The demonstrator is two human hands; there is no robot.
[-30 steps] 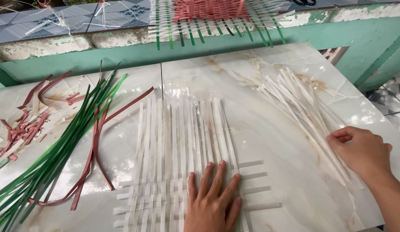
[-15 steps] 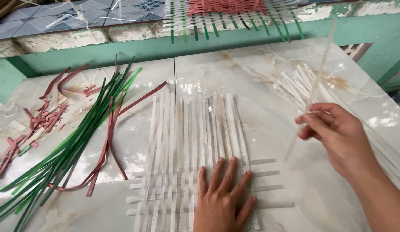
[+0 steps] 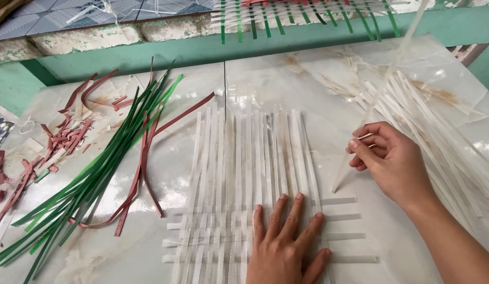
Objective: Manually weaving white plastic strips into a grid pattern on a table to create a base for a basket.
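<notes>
The left hand (image 3: 287, 242) lies flat with fingers spread, pressing on the near end of a half-woven mat (image 3: 250, 200) of pale, translucent white strips. The mat's long strips run away from the hand side by side, and a few cross strips are laced through them under and beside the fingers, their ends sticking out towards the right hand. The right hand (image 3: 393, 163) pinches one loose white strip (image 3: 382, 94) between thumb and fingers; it stands tilted, its lower tip on the marble worktop (image 3: 318, 79) just beside the mat. Beyond the right hand lies a pile of white strips (image 3: 439, 131). Well out past the left hand lie green strips (image 3: 97, 168) and red strips (image 3: 55, 142).
</notes>
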